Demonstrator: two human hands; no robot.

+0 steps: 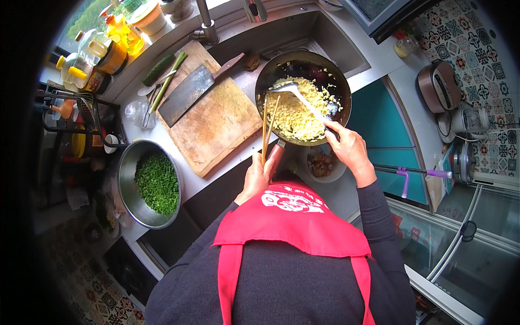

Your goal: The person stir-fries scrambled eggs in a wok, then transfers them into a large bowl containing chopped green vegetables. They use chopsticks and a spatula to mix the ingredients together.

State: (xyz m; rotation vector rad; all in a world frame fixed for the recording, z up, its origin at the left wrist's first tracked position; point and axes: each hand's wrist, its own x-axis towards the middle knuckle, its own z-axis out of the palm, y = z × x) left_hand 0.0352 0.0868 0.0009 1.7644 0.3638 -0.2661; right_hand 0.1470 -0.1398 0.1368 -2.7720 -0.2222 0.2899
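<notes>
A dark frying pan (280,65) full of crumbled yellow food, probably scrambled egg (302,122), is before me at the sink's edge. My left hand (256,174) grips the pan's brown handle (277,155) together with a pair of wooden chopsticks (268,126), whose tips point up over the pan. With my right hand (349,148) I hold a pale spatula (302,97) by its handle, its blade resting on the egg. Left of the pan, a cleaver (189,95) lies across a wooden cutting board (221,126).
A steel bowl (126,178) of chopped greens (158,185) stands at the left. Beyond the board lie a cucumber (158,70) and a green stalk (167,87). The steel sink (321,30) is behind the pan. Below the pan sits a white bowl (339,172) with brownish pieces.
</notes>
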